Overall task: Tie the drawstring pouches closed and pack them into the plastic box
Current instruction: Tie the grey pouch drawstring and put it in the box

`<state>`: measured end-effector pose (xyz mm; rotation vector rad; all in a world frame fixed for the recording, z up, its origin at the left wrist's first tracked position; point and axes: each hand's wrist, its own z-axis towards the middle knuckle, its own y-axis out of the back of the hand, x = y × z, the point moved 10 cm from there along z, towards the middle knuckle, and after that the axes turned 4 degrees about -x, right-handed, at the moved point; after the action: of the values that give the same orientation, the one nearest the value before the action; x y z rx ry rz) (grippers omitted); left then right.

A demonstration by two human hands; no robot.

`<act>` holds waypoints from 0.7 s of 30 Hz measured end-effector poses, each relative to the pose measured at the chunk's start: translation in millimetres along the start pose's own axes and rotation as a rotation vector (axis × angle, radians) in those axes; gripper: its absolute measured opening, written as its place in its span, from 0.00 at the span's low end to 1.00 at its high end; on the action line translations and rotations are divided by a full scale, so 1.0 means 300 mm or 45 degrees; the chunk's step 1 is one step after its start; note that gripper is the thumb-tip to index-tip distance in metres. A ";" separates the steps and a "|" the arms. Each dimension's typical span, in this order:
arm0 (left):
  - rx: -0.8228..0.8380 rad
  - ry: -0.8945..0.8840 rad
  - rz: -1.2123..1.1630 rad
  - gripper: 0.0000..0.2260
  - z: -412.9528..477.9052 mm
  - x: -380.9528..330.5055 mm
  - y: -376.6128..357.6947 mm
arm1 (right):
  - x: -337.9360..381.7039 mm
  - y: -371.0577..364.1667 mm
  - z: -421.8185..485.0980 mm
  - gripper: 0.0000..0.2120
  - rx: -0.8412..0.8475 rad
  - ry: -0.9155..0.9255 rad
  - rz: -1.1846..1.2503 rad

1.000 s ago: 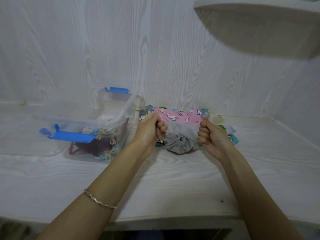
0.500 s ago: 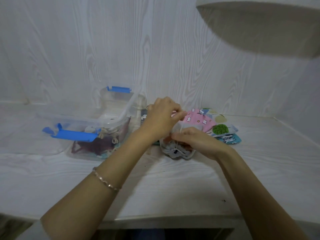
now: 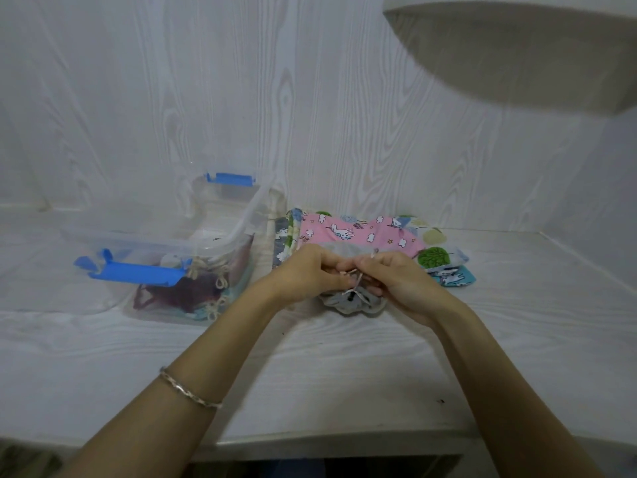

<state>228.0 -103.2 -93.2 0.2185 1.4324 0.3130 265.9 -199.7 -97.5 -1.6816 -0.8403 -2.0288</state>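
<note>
Both forearms reached forward over the desk [image 3: 310, 374] and met at the grey pouch [image 3: 355, 301], which lay gathered on the desk just in front of the pile of printed pouches [image 3: 351, 232]. The left hand [image 3: 310, 274], knuckles up and fingers curled, pinched the pale drawstring [image 3: 356, 282] above the pouch's mouth; the right hand [image 3: 396, 284] pinched the same cord from the other side. A bracelet [image 3: 189, 391] circled the left wrist. The plastic box [image 3: 206, 243] stood open at left, holding tied pouches [image 3: 193, 294]

Brings the left hand [image 3: 310, 274] down level beside the right hand [image 3: 398, 282], no longer pulled wide apart; pinches the cord [image 3: 355, 283], now slack and looped, just above the gathered grey pouch [image 3: 355, 304].
</note>
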 end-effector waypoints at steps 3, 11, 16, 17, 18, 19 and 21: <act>-0.123 -0.010 0.070 0.07 0.006 0.003 0.032 | 0.014 0.028 -0.001 0.13 -0.108 0.018 0.012; -0.561 -0.101 -0.290 0.12 -0.025 -0.067 0.135 | -0.022 0.120 -0.005 0.23 -0.334 0.023 0.256; -0.402 0.124 -1.298 0.15 0.000 -0.013 0.037 | -0.038 0.124 -0.020 0.13 -0.390 0.015 0.231; -0.427 0.150 -1.267 0.14 0.005 -0.002 0.033 | -0.035 0.125 -0.023 0.09 -0.411 0.014 0.238; -0.462 0.146 -1.131 0.14 0.007 0.000 0.037 | -0.029 0.131 -0.025 0.07 -0.441 0.024 0.229; -0.492 0.114 -0.913 0.12 0.008 -0.003 0.047 | -0.020 0.136 -0.029 0.06 -0.467 0.042 0.208; -0.467 -0.003 -0.369 0.05 0.005 -0.032 0.056 | 0.001 0.136 -0.036 0.06 -0.470 0.077 0.137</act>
<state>227.1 -90.6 -78.4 -0.2849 1.3560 0.3290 283.3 -237.3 -89.9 -1.7946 -0.3593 -2.2478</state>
